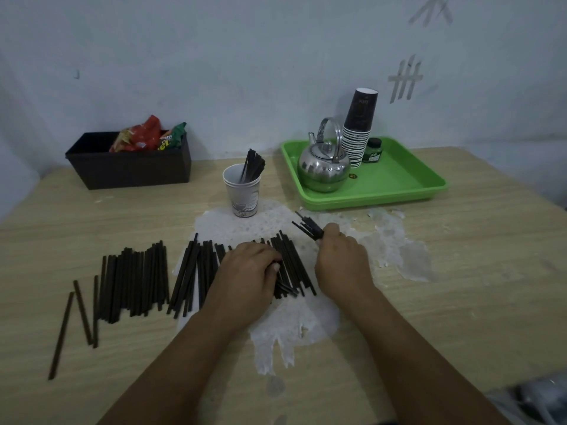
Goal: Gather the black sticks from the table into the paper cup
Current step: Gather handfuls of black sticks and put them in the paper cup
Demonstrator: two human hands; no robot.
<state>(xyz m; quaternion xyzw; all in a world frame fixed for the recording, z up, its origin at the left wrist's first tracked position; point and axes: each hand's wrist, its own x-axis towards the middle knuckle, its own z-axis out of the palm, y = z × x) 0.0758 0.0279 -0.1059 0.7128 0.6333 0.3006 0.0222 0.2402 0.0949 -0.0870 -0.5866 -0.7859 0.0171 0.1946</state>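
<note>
Several black sticks [135,280] lie in a loose row across the wooden table [460,286], with three strays at the far left. A white paper cup [242,191] stands upright behind them and holds several sticks. My left hand [248,271] rests on the right part of the row, its fingers curled onto sticks there. My right hand [343,256] is closed around a small bundle of black sticks [308,227] that points up and to the left, toward the cup.
A green tray [399,185] at the back right carries a steel kettle [323,167], a stack of paper cups [359,133] and a small green bottle [372,150]. A dark box [129,170] with snack packets stands at the back left. White worn patches mark the tabletop.
</note>
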